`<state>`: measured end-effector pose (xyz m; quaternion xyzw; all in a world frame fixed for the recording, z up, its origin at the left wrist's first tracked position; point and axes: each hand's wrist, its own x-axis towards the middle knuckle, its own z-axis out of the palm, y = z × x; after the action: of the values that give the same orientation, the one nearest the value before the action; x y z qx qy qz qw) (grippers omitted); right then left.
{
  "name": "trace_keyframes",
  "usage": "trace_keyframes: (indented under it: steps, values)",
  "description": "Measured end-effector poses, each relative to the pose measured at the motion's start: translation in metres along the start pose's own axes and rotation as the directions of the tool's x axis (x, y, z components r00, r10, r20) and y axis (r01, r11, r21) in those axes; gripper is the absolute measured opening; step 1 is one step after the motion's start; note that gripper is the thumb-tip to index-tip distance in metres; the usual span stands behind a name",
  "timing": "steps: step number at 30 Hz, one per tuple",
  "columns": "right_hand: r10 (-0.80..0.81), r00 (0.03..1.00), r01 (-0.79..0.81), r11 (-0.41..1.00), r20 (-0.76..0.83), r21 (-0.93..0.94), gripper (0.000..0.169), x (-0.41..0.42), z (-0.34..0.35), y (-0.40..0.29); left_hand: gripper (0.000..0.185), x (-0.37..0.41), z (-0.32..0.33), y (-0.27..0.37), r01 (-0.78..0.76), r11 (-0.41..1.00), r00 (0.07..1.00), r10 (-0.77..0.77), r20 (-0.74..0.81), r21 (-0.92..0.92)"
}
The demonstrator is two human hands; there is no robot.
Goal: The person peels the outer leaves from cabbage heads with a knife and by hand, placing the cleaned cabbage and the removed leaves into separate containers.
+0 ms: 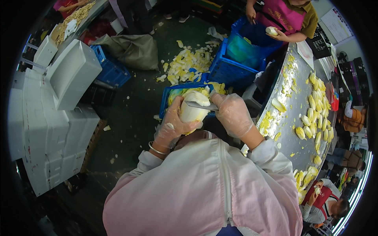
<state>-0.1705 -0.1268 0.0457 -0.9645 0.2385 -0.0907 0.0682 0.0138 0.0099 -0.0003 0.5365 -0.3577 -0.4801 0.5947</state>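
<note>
A napa cabbage [192, 113], pale at its base, rests in my left hand [172, 125], with the fingers and thumb around its side. My right hand [233, 113] grips a knife [200, 105], its blade lying across the cabbage near a partly cut white piece at the top. The knife's handle is hidden in my fist. Both hands wear clear plastic gloves. Just beyond them stands a blue crate [163, 103] that holds yellow-green cabbage leaves [174, 93].
On my right, a metal table [285, 118] carries several small cabbages [317, 109] and scraps. A co-worker [283, 17] holds a cabbage beside a lined blue bin [233, 63]. Leaf trimmings [189, 65] cover the floor ahead. White foam boxes [50, 132] are stacked left.
</note>
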Motion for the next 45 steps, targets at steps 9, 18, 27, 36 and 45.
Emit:
trace_keyframes:
  steps: [9, 18, 27, 36, 45]
  values:
    - [0.261, 0.964, -0.265, 0.908, 0.058, 0.323, 0.016, -0.005, 0.042, 0.058, 0.08, -0.007, 0.0, 0.003, -0.038, 0.984, 0.999, 0.037, -0.006, -0.175]
    - [0.314, 0.925, -0.329, 0.373, 0.216, 0.867, 0.079, 0.02, -0.01, -0.019, 0.09, 0.021, 0.026, -0.001, -0.267, 0.912, 0.93, 0.328, -0.165, 0.311]
    - [0.274, 0.899, -0.394, 0.167, 0.342, 0.904, 0.061, 0.014, -0.013, 0.006, 0.092, 0.024, 0.013, -0.013, 0.069, 0.851, 0.998, -0.062, 0.032, -0.521]
    - [0.191, 0.927, -0.37, 0.311, 0.324, 0.875, 0.073, 0.025, -0.009, -0.005, 0.091, 0.02, -0.005, -0.021, 0.084, 0.942, 0.986, -0.031, 0.163, -0.326]
    - [0.3, 0.937, -0.311, 0.492, 0.178, 0.813, 0.066, 0.022, -0.007, -0.009, 0.076, 0.013, 0.005, -0.021, -0.032, 0.974, 0.999, 0.034, 0.003, -0.224]
